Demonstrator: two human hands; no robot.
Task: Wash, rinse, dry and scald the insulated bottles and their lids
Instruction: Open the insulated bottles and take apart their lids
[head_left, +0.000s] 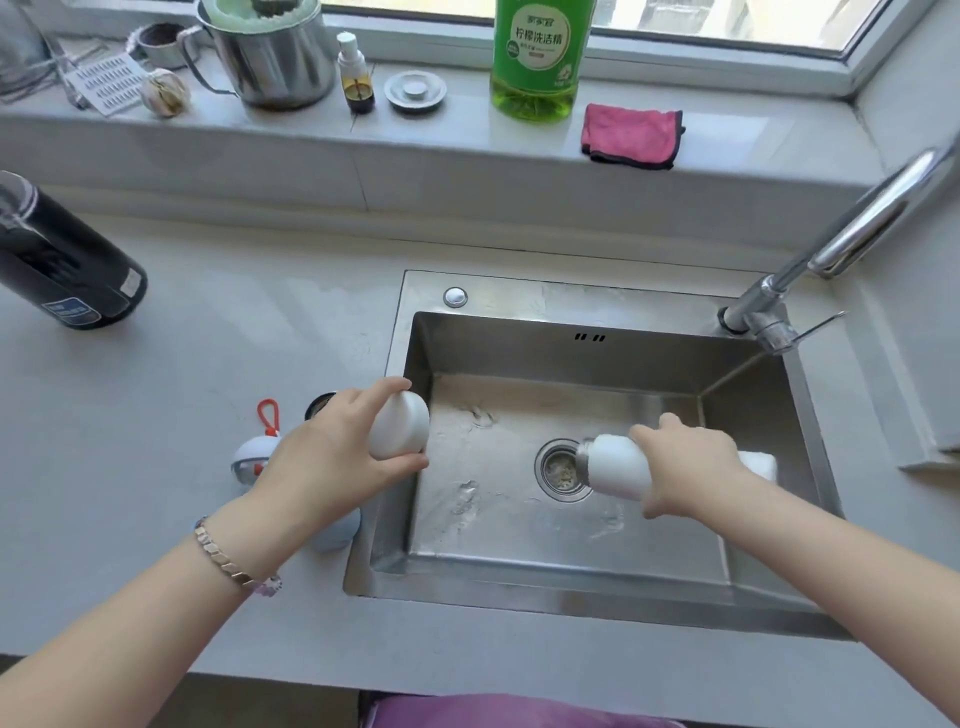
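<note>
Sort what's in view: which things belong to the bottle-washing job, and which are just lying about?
Job in hand: white bottle in the right hand, white cap in the left hand, black bottle, lid with red loop, sink, faucet, green dish soap, pink cloth.
Lying about: steel jug, small spray bottle, sink stopper, garlic bulb.
</note>
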